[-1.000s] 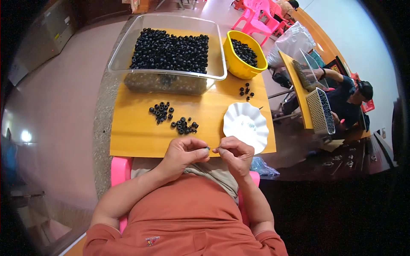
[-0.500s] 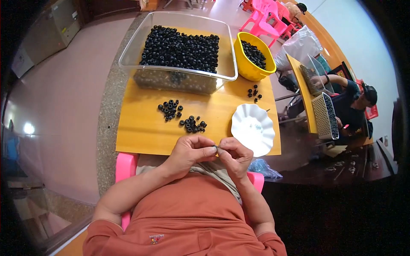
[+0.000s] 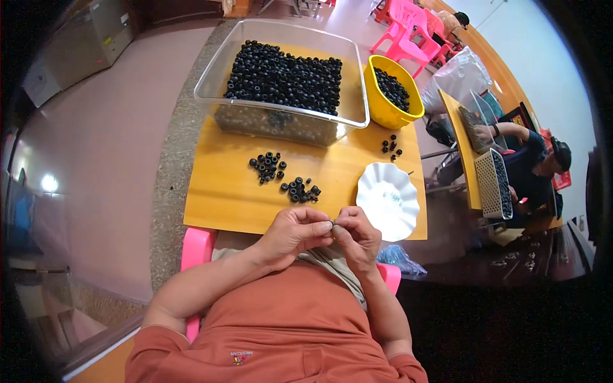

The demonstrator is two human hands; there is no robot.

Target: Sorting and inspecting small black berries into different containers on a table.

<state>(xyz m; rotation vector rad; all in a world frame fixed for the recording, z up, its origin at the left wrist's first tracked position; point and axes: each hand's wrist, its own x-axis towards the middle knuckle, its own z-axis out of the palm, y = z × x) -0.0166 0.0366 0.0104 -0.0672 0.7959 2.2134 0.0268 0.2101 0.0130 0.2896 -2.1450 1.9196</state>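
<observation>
My left hand (image 3: 295, 235) and my right hand (image 3: 358, 237) meet in front of my body, over the near edge of the yellow table (image 3: 223, 214). Both are closed in pinches, fingertip to fingertip, around something small and dark that the fingers mostly cover. Just beyond my left hand lie two loose piles of round black parts with holes, a nearer pile (image 3: 299, 190) and a farther pile (image 3: 267, 166). Next to my right hand rests a white scalloped plate (image 3: 375, 220) with small pale bits in it.
A clear plastic bin (image 3: 217, 110) full of black parts stands at the back, beside a yellow basket (image 3: 408, 121) of the same. Several more parts (image 3: 391, 147) lie before the basket. At right, a co-worker (image 3: 536, 166) sits by a white perforated basket (image 3: 486, 185). Pink chairs (image 3: 408, 35) stand behind.
The whole view has shifted slightly, so the table and hands appear a little farther right and lower. Both hands keep their pinch together; only small finger movement shows.
</observation>
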